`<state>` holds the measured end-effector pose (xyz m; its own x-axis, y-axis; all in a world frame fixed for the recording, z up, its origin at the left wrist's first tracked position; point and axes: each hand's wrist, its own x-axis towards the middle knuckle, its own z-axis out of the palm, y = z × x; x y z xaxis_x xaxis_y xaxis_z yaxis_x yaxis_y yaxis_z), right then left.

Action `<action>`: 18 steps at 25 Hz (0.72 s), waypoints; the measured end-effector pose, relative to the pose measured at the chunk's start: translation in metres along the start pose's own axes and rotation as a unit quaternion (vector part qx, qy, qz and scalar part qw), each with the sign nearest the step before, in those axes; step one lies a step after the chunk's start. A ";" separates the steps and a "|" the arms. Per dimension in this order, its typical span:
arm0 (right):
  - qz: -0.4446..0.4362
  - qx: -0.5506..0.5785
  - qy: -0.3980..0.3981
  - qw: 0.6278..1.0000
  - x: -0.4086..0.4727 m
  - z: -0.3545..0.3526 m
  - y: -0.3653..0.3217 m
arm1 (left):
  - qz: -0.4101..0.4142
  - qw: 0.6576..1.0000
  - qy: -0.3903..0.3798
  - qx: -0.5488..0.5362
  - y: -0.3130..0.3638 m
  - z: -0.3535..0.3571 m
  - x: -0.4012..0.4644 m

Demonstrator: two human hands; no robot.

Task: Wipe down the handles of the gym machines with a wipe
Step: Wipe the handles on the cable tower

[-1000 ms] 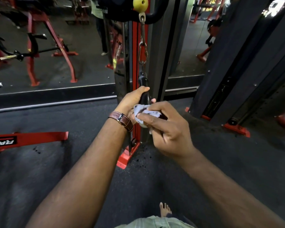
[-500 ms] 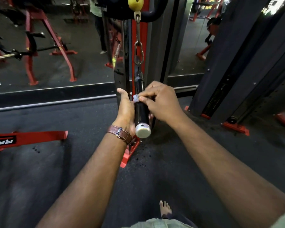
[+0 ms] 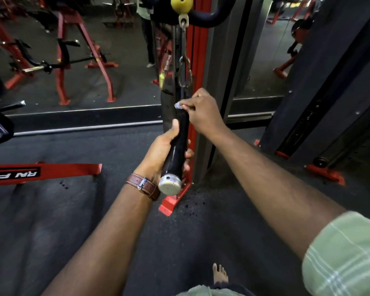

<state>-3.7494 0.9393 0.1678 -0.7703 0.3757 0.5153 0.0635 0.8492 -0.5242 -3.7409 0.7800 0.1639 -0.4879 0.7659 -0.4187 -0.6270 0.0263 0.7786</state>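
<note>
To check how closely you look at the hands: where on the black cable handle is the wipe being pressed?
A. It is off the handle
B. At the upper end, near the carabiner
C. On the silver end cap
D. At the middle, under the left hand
B: the right hand pinches the wipe against the top of the black handle, just below the carabiner, while the left hand grips lower down.
</note>
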 end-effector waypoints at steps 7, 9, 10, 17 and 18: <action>-0.076 -0.025 -0.102 0.992 0.014 0.002 0.003 | 0.021 0.994 -0.011 0.109 0.008 -0.025 -0.005; -0.080 -0.016 -0.072 0.994 0.012 0.011 0.003 | 0.008 0.990 0.000 0.143 0.012 -0.032 -0.002; -0.081 0.007 -0.063 0.995 0.007 0.013 0.003 | -0.003 0.986 0.007 0.166 0.016 -0.036 -0.002; -0.023 0.166 -0.082 0.982 -0.019 -0.006 0.028 | 0.022 0.924 0.094 0.370 0.051 -0.064 -0.004; -0.014 0.165 -0.079 0.983 -0.016 -0.005 0.034 | 0.037 0.896 0.114 0.428 0.056 -0.066 -0.002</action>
<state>-3.7319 0.9642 0.1448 -0.8597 0.2698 0.4337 -0.1471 0.6823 -0.7162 -3.8151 0.7378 0.1772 -0.6817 0.6370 -0.3600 0.0596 0.5388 0.8403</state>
